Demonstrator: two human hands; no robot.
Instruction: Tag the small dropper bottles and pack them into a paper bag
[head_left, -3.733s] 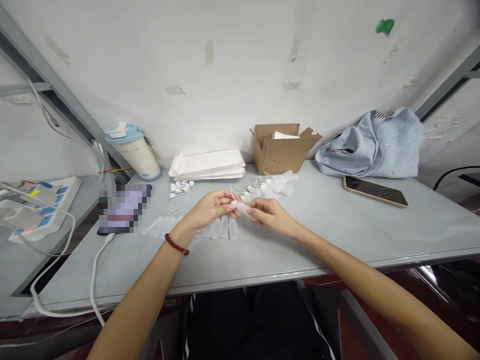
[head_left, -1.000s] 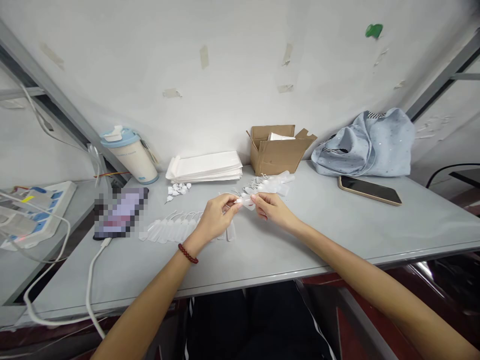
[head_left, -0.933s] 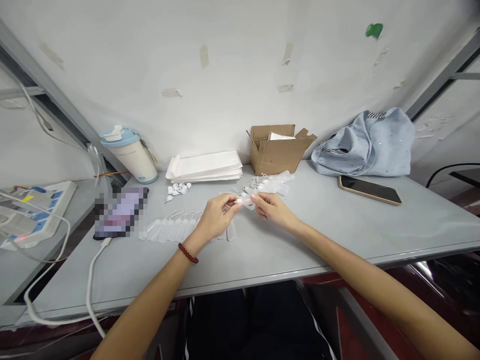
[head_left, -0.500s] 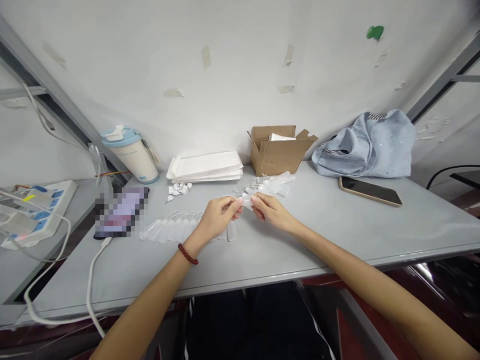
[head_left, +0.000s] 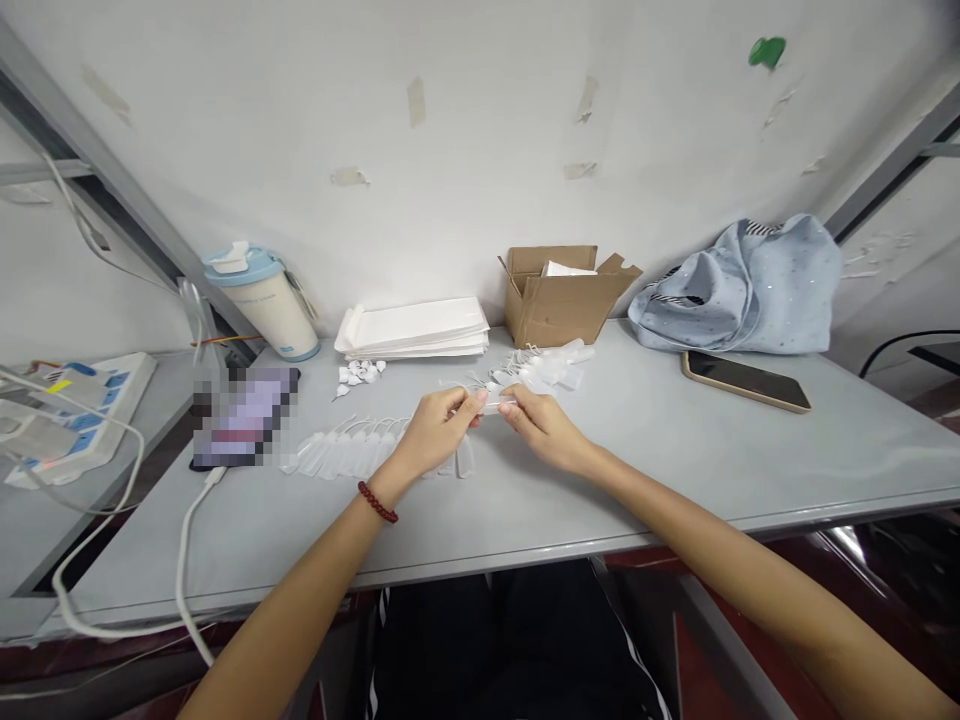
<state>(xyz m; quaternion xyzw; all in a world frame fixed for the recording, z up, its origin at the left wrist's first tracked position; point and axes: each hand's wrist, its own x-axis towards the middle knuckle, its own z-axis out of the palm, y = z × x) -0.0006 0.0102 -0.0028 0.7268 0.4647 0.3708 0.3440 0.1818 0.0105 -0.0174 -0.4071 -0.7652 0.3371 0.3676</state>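
Note:
Between both hands is a small translucent plastic sleeve (head_left: 493,405), held over the middle of the desk. My left hand (head_left: 437,428) is closed, pinching its left end between thumb and fingers. At the other end, my right hand (head_left: 550,430) pinches it the same way. The fingers hide much of the sleeve. Beside and partly behind my left hand lies a row of similar sleeves (head_left: 352,452) with white strings. Just beyond my right hand is a loose pile of stringed sleeves (head_left: 559,368). Small white pieces (head_left: 361,373), some with thin tails, lie in a heap further left.
A stack of white trays or envelopes (head_left: 412,328) and an open cardboard box (head_left: 562,310) stand by the wall. At left are a tumbler (head_left: 270,310), a cabled phone (head_left: 251,415) and a power strip (head_left: 101,420). A blue bag (head_left: 742,290) and another phone (head_left: 746,382) are right.
The sleeve between my hands has turned and now looks narrower, nearly edge-on. Both hands keep their pinch at almost the same place. The camera view has shifted slightly.

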